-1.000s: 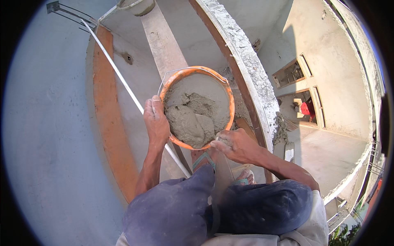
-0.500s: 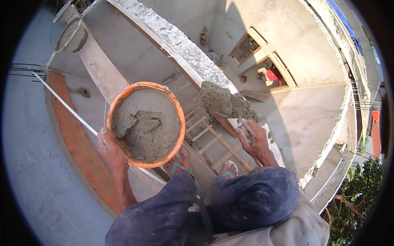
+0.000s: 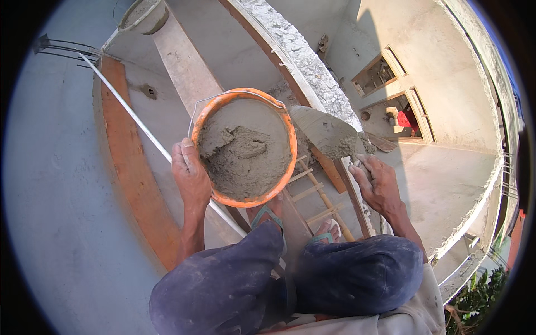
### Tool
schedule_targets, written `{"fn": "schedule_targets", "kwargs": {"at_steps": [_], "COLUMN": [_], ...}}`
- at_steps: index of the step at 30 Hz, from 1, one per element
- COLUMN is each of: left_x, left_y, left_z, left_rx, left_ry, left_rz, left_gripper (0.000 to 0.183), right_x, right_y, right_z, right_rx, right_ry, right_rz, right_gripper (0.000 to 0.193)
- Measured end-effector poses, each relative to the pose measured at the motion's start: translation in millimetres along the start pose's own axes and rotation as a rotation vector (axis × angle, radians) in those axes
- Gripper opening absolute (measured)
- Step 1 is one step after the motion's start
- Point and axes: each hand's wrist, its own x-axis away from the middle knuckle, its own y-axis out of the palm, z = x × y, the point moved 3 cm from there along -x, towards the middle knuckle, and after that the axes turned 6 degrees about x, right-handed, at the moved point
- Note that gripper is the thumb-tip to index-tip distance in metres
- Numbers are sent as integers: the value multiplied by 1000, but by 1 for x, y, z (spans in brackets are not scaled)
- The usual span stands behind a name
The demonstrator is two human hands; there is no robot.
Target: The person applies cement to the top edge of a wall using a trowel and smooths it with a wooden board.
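The orange bucket, just left of the middle of the view, looks mostly full of grey mortar with a hollow dug in it, so only part seems used; the left hand has its fingers clamped on the rim at 8 o'clock. Between 3 and 4 o'clock, the right hand curls its fingers around a trowel, its grip hidden, the grey blade over the wall top. That runs off toward 1 o'clock, rough, pale and apparently uncoated, while a plank leads toward a grey pail at 11 o'clock.
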Motion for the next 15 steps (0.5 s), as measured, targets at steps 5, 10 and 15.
{"fn": "schedule_targets", "kwargs": {"at_steps": [5, 10, 15], "left_x": [3, 10, 9], "left_y": [-3, 2, 1], "left_z": [8, 0, -2], "left_rx": [-44, -24, -49], "left_ry": [50, 49, 41], "left_rz": [0, 48, 61], "left_gripper": [36, 37, 36], "right_x": [-80, -87, -74], "right_y": [14, 63, 65], "right_z": [-67, -98, -121], "right_rx": [240, 102, -61], "right_ry": [-143, -337, -378], "right_rz": [-251, -505, -625], "right_gripper": [31, 34, 34]}}
